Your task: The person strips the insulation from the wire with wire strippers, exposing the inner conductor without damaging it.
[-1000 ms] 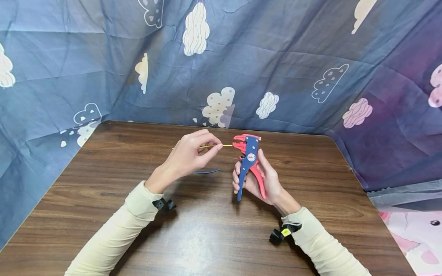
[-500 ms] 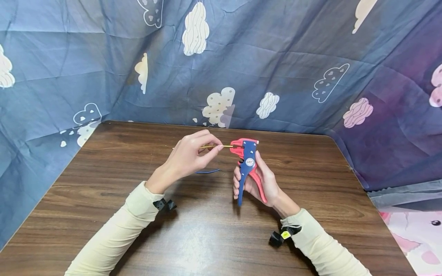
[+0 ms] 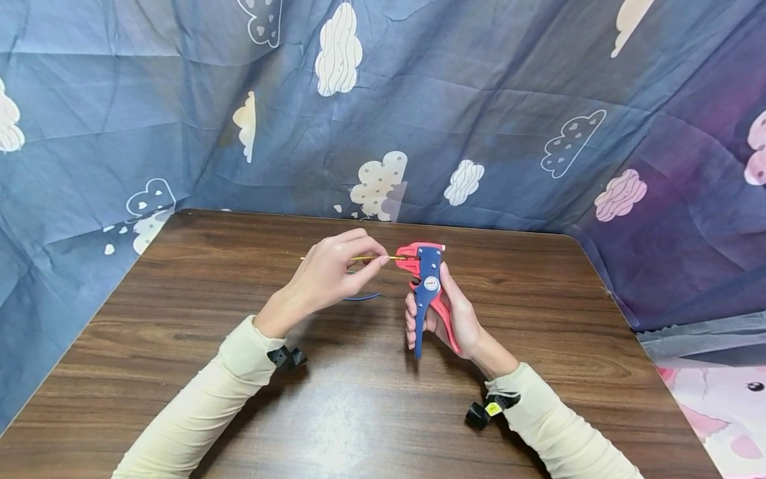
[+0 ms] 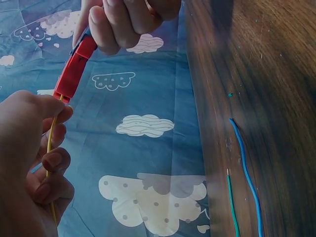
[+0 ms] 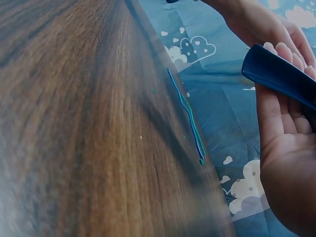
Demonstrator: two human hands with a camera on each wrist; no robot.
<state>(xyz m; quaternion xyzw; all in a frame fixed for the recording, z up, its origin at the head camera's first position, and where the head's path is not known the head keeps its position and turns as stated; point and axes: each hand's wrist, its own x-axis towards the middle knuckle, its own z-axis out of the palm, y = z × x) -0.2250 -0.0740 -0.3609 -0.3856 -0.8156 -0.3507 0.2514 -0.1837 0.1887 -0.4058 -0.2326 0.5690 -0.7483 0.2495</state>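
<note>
Between thumb and fingertips, my left hand [image 3: 332, 269] pinches a thin yellow wire [image 3: 362, 257]. The wire's right end reaches into the red jaws of a wire stripper [image 3: 430, 269]. My right hand [image 3: 457, 309] holds this tool upright, its blue and red handles spread apart, fingers round the blue one. In the left wrist view the yellow wire [image 4: 50, 143] runs along the fingers up to the red head [image 4: 74, 71] of the stripper. The right wrist view shows the blue handle [image 5: 279, 74] across the right hand's fingers; the tool's head is out of that view.
On the wooden table [image 3: 335, 399], beneath the left hand, lie a blue wire [image 4: 247, 170] and a green wire [image 4: 231, 205] with a bared tip. Small green scraps [image 4: 230, 95] are scattered nearby. A cloud-patterned cloth [image 3: 419, 120] hangs behind the table.
The stripper has moved left and slightly down, so its jaws now sit around the yellow wire's end. My left hand has barely shifted, slightly down and right.
</note>
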